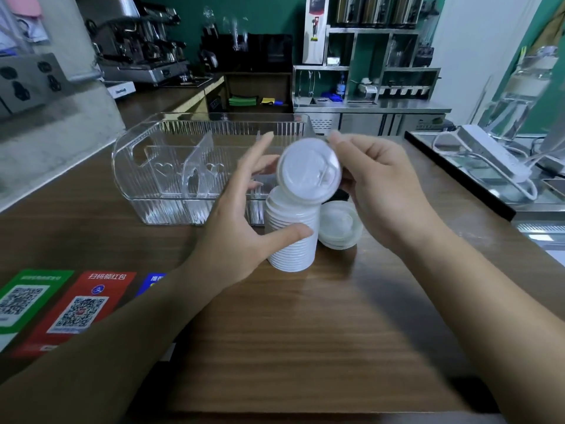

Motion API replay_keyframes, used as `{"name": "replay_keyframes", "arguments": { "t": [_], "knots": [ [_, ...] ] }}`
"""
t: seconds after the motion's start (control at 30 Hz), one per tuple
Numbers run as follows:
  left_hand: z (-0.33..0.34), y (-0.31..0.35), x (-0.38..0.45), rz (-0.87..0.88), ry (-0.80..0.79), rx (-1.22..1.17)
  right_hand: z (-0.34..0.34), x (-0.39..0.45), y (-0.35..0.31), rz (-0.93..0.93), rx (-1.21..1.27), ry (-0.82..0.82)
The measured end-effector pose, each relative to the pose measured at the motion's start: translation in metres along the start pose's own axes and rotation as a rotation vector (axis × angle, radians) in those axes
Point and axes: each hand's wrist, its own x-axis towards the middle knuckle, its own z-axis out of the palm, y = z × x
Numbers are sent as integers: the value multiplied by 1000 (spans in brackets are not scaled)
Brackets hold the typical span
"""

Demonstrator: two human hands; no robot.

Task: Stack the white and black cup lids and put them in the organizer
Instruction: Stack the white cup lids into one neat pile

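A tall stack of white cup lids [292, 240] stands on the wooden counter in front of the clear plastic organizer [159, 166]. My left hand [241, 215] is round the stack, thumb pressed on its front, fingers behind it. My right hand [379, 191] pinches a single white lid [308, 171] by its rim, tilted toward me just above the stack. A short pile of white lids [339, 226] lies to the right of the stack. A dark shape [341, 195] behind that pile may be black lids; most of it is hidden.
QR-code cards [79, 307] lie at the counter's left front. A raised black ledge [458, 175] with a white power strip [489, 151] borders the counter on the right. A coffee machine [137, 41] and steel shelves [382, 71] stand at the back.
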Motion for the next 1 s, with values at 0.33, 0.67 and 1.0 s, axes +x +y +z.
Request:
{"name": "replay_keyframes", "arguments": {
  "t": [0.33, 0.67, 1.0],
  "knots": [
    [1, 4, 1, 82, 51, 33, 4, -16, 3, 14, -92, 7],
    [2, 1, 1, -32, 9, 102, -1, -30, 5, -323, -579, -187],
    [8, -15, -4, -224, -158, -70, -4, -28, 20, -171, -597, -227]
  ]
}}
